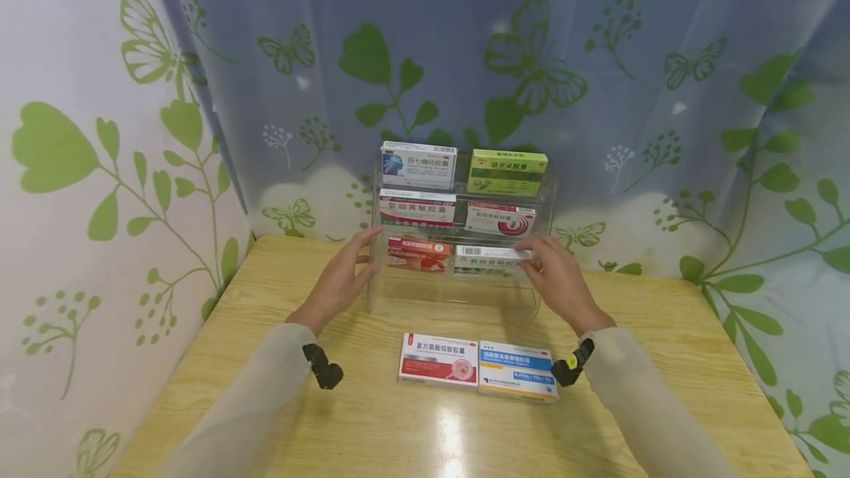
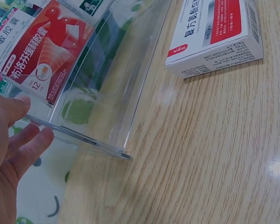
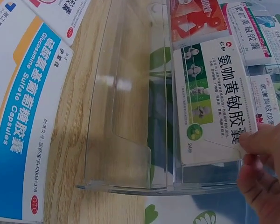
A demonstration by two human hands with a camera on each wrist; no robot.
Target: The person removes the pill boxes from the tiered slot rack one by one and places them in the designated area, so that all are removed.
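Observation:
A clear acrylic display rack [image 1: 451,292] with stepped tiers stands on the table, medicine boxes on its three upper tiers. My left hand [image 1: 340,279] holds the rack's left side edge, thumb and fingers on either side of the panel in the left wrist view. Beside it sits a red medicine box [image 2: 51,46]. My right hand [image 1: 561,279] pinches the outer end of a white medicine box [image 3: 210,102] with green pictures, which stands in the same tier, right of the red one. The rack's lowest tier in front holds no box.
On the wooden table [image 1: 265,419] in front of the rack lie a red-and-white box [image 1: 438,358] and a blue-and-white box [image 1: 518,371], side by side. Higher tiers hold several boxes, among them a green box [image 1: 508,172]. A patterned curtain [image 1: 451,43] hangs behind.

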